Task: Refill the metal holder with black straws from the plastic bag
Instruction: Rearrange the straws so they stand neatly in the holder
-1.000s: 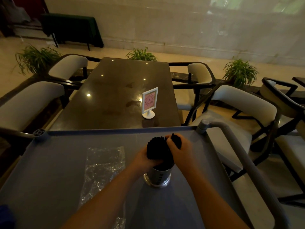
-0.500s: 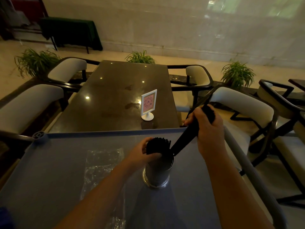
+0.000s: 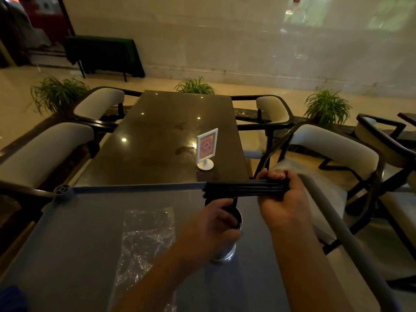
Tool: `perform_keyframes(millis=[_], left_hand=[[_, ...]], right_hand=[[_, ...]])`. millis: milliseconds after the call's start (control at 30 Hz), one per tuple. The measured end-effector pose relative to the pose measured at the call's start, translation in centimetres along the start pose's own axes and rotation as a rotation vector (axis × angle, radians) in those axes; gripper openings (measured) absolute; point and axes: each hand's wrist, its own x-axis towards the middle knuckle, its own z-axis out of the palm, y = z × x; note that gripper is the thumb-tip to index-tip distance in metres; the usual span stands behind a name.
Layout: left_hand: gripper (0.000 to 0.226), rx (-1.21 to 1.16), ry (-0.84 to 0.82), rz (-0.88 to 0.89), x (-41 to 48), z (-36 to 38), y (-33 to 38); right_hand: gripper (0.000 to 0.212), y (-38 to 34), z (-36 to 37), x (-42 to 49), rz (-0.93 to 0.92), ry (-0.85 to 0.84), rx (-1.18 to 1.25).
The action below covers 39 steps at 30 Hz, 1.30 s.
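The right hand [image 3: 284, 199] has lifted its bundle of straws [image 3: 243, 189] level, long axis pointing left over the holder [image 3: 227, 248], which the left hand [image 3: 213, 224] apparently clasps on the counter [image 3: 90, 233].

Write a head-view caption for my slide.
Right hand holds black straws sideways above the metal holder gripped by the left hand.

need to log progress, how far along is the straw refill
Done: the round metal holder on the grey cart top already has black straws in it, steadied by the left hand. In hand: the right hand grips a horizontal bundle of black straws. Left: getting that bundle in. The clear plastic bag lies flat.
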Motion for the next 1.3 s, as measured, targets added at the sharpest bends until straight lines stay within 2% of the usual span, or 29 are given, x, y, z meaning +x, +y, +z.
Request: perform_keyframes(millis=[100,200,267,333,467,533,633,800,867,967,1033,1100,1167,1233,1300], left_hand=[[0.074,-0.469,0.015,0.020,0.3,1.7,0.9],[0.050,-0.947,0.192,-0.042,0.7,1.8,2.1],[0.037,-1.074,0.323,-0.089,0.7,1.5,2.5],[0.028,-1.119,0.369,-0.072,0.8,1.3,2.5],[0.017,-1.021,0.363,-0.005,0.7,0.2,2.4],[0.013,-0.834,0.363,0.023,0.8,-0.5,2.1],[0.016,-0.494,0.314,0.080,0.9,-0.5,1.8],[0.023,-0.226,0.194,0.063,0.2,1.3,1.4],[0.032,-0.176,0.159,0.048,-0.2,2.0,0.7],[0.036,-0.190,0.183,0.011,-0.8,2.6,-0.3],[0.038,-0.205,0.196,-0.004,-1.0,2.8,-0.7],[0.039,-0.214,0.203,-0.006,-0.9,2.8,-1.0],[0.038,-0.185,0.190,-0.017,-0.7,2.6,-1.1],[0.037,-0.134,0.154,-0.029,-0.7,2.3,-1.1],[0.033,-0.105,0.141,-0.037,-0.6,2.2,-1.3]], right_hand=[[0.025,2.7,-1.1,-1.3,0.116,0.028,0.007],[0.024,5.1,-2.9,-2.4,0.218,0.074,-0.038],[0.017,6.0,-3.8,-3.2,0.249,0.112,-0.083],[0.018,6.6,-4.8,-3.7,0.267,0.117,-0.074],[0.023,7.2,-6.7,-4.6,0.293,0.158,-0.140],[0.022,7.2,-7.7,-4.4,0.276,0.233,-0.268],[0.025,7.5,-8.6,-4.4,0.307,0.204,-0.438],[0.027,8.9,-10.1,-5.4,0.431,0.150,-0.409],[0.031,8.7,-10.9,-5.5,0.427,0.090,-0.486],[0.020,8.1,-11.8,-5.4,0.390,0.053,-0.652],[0.016,8.4,-11.9,-5.7,0.427,0.082,-0.582],[0.028,8.8,-11.5,-5.7,0.444,0.147,-0.566],[0.030,8.6,-11.2,-5.6,0.350,0.155,-0.819],[0.036,7.4,-10.8,-5.2,0.176,0.157,-0.997],[0.037,5.7,-10.3,-5.1,-0.063,-0.010,-1.031]])
